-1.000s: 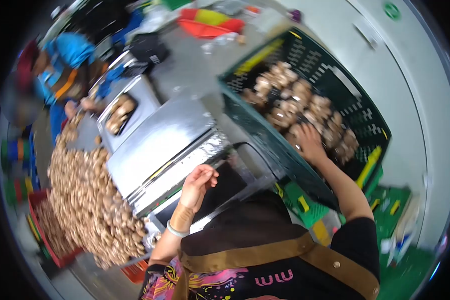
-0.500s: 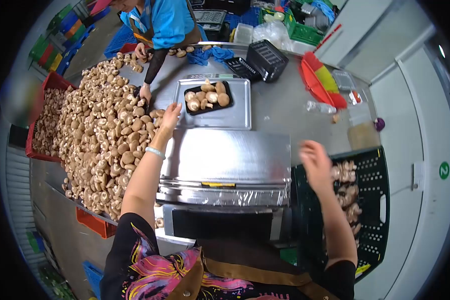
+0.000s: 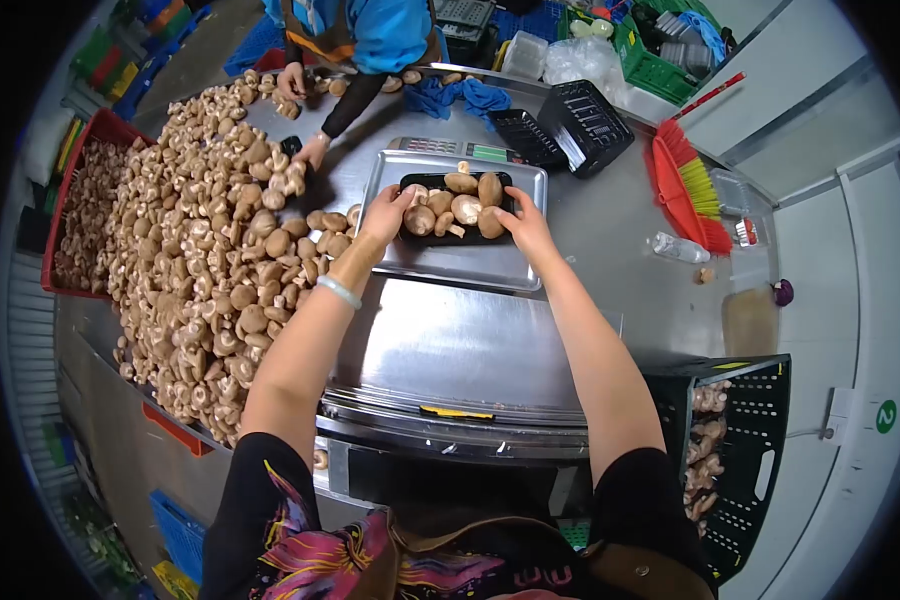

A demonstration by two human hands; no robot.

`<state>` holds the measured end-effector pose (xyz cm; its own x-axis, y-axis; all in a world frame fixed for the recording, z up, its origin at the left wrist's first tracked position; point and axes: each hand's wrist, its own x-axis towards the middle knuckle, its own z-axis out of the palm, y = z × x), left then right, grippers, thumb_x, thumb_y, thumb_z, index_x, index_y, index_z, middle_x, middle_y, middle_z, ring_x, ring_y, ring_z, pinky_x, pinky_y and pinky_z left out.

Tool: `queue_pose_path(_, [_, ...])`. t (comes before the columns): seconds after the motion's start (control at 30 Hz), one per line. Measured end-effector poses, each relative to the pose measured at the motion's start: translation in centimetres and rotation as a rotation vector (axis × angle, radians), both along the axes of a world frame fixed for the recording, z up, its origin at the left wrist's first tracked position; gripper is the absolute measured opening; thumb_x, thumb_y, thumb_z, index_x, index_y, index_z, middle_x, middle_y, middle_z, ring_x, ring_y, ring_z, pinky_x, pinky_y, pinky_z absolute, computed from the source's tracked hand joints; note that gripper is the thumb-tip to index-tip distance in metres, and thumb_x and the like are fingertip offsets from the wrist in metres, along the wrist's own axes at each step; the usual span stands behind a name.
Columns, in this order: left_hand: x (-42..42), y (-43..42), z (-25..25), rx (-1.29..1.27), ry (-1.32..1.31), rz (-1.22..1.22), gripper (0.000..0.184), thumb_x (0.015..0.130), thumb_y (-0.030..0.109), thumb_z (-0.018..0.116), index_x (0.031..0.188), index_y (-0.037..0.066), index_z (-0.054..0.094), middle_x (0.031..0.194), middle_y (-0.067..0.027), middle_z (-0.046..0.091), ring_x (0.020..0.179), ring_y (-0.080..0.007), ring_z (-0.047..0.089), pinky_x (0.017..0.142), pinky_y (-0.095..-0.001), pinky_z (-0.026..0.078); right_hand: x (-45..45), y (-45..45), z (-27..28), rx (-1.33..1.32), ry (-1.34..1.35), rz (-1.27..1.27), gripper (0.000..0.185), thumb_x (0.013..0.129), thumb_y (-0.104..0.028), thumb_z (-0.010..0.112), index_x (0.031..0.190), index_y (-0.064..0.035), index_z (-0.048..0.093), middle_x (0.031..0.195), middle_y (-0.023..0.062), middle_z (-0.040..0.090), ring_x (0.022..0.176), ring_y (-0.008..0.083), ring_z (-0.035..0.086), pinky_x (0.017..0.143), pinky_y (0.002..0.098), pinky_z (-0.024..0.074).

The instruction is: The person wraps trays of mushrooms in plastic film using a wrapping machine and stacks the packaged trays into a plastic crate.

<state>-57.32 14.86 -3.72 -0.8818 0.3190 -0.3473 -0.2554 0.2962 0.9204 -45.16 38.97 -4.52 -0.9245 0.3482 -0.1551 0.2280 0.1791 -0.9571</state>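
Gripping black tray by opposite ends: left hand, right hand, both part-curled.

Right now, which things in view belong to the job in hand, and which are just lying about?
In the job, as far as I can judge:
black tray of mushrooms, between left hand and right hand
metal platter below it
loose mushroom pile

Apparently just lying about:
red-and-yellow brush
clear bottle
blue cloth
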Motion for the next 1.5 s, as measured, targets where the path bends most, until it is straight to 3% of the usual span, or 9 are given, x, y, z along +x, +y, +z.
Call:
queue_pose_path(0.23, [14.1,-3.3,5.7,0.027,-0.089,-0.163,0.060,0.097,0.039,0.058,0.140,0.000,0.046,0.115,-0.0046,0.062,0.075,-0.0063,0.048,0.063,-0.0192,0.042,18.0,-2.8,5.9,0.027,0.014,-0.083,0.059,0.086,-0.020,0.071,0.138,-0.0072,0.048,0.125,0.0105,0.055,0.097,0.0167,0.053,0.085,0.0302,0.0469])
queue_pose_path(0.37, [22.1,-5.2,4.9,0.149,-0.066,-0.250,0.058,0.098,0.028,0.059,0.139,-0.009,0.041,0.133,-0.0183,0.055,0.121,-0.0211,0.053,0.105,-0.0317,0.040,26.9,-5.4,6.0,0.072,-0.060,-0.102,0.057,0.089,-0.020,0.070,0.140,-0.0085,0.046,0.112,0.0089,0.053,0.091,0.0115,0.052,0.083,0.0257,0.0459])
queue_pose_path(0.57, [26.8,-8.5,6.7,0.000,0.051,-0.305,0.055,0.097,0.028,0.060,0.139,-0.004,0.045,0.119,-0.0140,0.062,0.101,-0.0188,0.060,0.088,-0.0305,0.050,32.1,-6.0,7.3,0.218,-0.018,-0.127,0.061,0.089,-0.017,0.068,0.141,-0.0026,0.040,0.131,0.0178,0.054,0.106,0.0233,0.056,0.091,0.0351,0.0480])
queue_pose_path(0.73, [29.5,-15.2,8.8,-0.612,0.746,-0.199,0.015,0.084,0.017,0.071,0.084,0.002,0.071,0.084,-0.0122,0.066,0.087,-0.0309,0.062,0.076,-0.0409,0.050,39.4,-4.2,10.3,0.748,-0.047,-0.264,0.022,0.083,-0.017,0.072,0.098,-0.0025,0.066,0.100,0.0104,0.062,0.095,0.0301,0.056,0.084,0.0403,0.0464])
queue_pose_path(0.87, [33.0,-14.9,6.6,-0.736,0.703,-0.216,0.030,0.075,0.032,0.079,0.075,0.003,0.071,0.080,-0.0116,0.063,0.085,-0.0339,0.058,0.077,-0.0441,0.047,41.0,-6.8,7.4,1.071,-0.287,-0.214,0.026,0.082,-0.030,0.073,0.083,-0.0046,0.070,0.090,0.0095,0.060,0.095,0.0297,0.054,0.084,0.0424,0.0410])
queue_pose_path(1.0, [33.4,-12.4,3.8,-0.537,0.610,-0.154,0.027,0.081,0.028,0.076,0.074,0.002,0.068,0.077,-0.0134,0.059,0.079,-0.0326,0.057,0.075,-0.0418,0.045,39.6,-7.2,4.7,0.910,-0.184,-0.149,0.025,0.085,-0.029,0.070,0.083,-0.0039,0.068,0.083,0.0097,0.062,0.086,0.0315,0.058,0.080,0.0422,0.0427])
queue_pose_path(1.13, [30.3,-15.5,8.5,0.227,-0.218,-0.321,0.018,0.097,0.021,0.058,0.083,0.010,0.054,0.074,-0.0020,0.059,0.068,-0.0125,0.055,0.070,-0.0288,0.046,41.4,-3.6,8.8,-0.340,-0.074,-0.043,0.018,0.097,-0.017,0.056,0.086,-0.0028,0.053,0.070,-0.0001,0.048,0.063,0.0131,0.047,0.059,0.0273,0.0383])
queue_pose_path(1.33, [24.9,-11.7,18.7,0.786,-0.237,-0.183,0.023,0.101,0.028,0.052,0.095,0.006,0.053,0.109,-0.0191,0.066,0.100,-0.0263,0.065,0.092,-0.0367,0.051,35.4,-2.2,17.0,-0.868,0.572,-0.007,0.023,0.100,-0.023,0.053,0.088,-0.0051,0.049,0.087,0.0135,0.062,0.090,0.0254,0.060,0.087,0.0405,0.0465])
queue_pose_path(1.5, [19.2,-3.0,9.0,0.338,0.329,-0.237,0.018,0.102,0.023,0.049,0.096,0.006,0.047,0.105,-0.0163,0.064,0.113,-0.0274,0.058,0.095,-0.0404,0.046,24.2,-1.5,11.5,-0.007,0.316,-0.292,0.013,0.102,-0.015,0.049,0.101,-0.0035,0.054,0.114,0.0096,0.067,0.110,0.0197,0.060,0.100,0.0337,0.0419])
